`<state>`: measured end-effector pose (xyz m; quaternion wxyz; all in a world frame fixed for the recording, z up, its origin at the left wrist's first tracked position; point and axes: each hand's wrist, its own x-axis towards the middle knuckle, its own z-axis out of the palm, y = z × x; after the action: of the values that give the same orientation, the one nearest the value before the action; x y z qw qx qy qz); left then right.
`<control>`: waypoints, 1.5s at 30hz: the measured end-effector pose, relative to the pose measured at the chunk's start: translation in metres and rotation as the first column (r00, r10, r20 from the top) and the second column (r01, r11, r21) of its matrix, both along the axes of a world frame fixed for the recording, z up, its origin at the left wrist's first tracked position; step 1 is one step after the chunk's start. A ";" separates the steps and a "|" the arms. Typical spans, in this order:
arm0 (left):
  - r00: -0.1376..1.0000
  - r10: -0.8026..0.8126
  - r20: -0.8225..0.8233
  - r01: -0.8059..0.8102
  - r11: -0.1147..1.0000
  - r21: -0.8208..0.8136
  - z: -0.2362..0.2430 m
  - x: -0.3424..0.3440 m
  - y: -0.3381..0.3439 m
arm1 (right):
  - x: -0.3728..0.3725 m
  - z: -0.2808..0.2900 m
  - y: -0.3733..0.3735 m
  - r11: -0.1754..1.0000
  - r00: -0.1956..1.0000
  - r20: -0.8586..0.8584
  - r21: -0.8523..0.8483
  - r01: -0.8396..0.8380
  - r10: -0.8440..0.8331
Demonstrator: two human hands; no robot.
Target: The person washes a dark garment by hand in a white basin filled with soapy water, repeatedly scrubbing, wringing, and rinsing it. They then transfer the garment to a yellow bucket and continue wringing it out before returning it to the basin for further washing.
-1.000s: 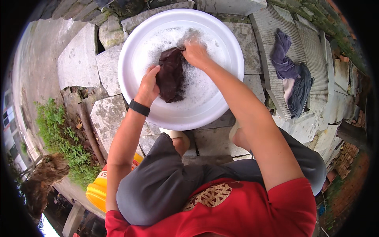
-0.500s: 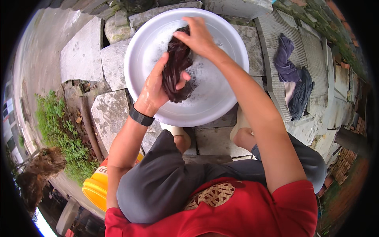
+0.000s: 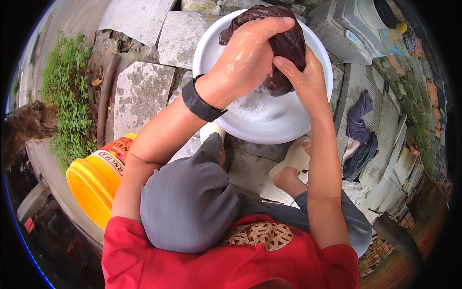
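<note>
A dark brown wet cloth [image 3: 290, 45] is bunched up over the far part of a round white basin [image 3: 269, 136]. My left hand [image 3: 243, 60] grips it from the left, thumb laid across its top. On the near right side my right hand [image 3: 306, 81] closes round the same cloth, its thumb pressed against it. Most of the fingers of both hands are hidden by the cloth and the hands themselves. Whitish soapy water with suds [image 3: 257, 108] shows in the basin below. Wet shine covers my left hand, and a black band [image 3: 201, 102] circles that wrist.
Right of the basin, a purple-grey garment [image 3: 360, 113] and a dark garment [image 3: 362, 154] lie on a ridged slab [image 3: 380, 103]. A yellow bucket [image 3: 91, 185] stands by my left arm. A grey block-like object [image 3: 344, 31] is at the far right. Stone slabs [image 3: 142, 96] surround the basin.
The cloth has risen from low in the basin, bunched between both hands. My right hand has come from its far end to its near right side. The view has shifted left.
</note>
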<state>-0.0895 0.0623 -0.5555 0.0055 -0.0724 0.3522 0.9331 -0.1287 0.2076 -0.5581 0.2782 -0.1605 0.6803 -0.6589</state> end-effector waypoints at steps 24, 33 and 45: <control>0.966 0.189 0.177 -0.102 0.907 -0.408 -0.086 -0.014 -0.011 | -0.034 -0.054 0.017 0.998 0.986 0.156 0.030 0.046 -0.050; 0.913 -0.035 -0.405 -0.172 0.870 -0.463 -0.028 -0.019 0.014 | -0.038 0.062 -0.010 0.945 0.971 0.183 -0.260 0.200 -0.156; 0.962 -0.231 -0.147 0.181 0.939 -0.293 -0.077 -0.011 0.025 | -0.055 0.089 -0.006 0.712 0.921 0.388 -0.634 0.303 -0.047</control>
<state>-0.1009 0.0869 -0.6321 0.0618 0.0494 0.4836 0.8717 -0.1840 0.2015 -0.4694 0.2489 -0.0675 0.3429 -0.9033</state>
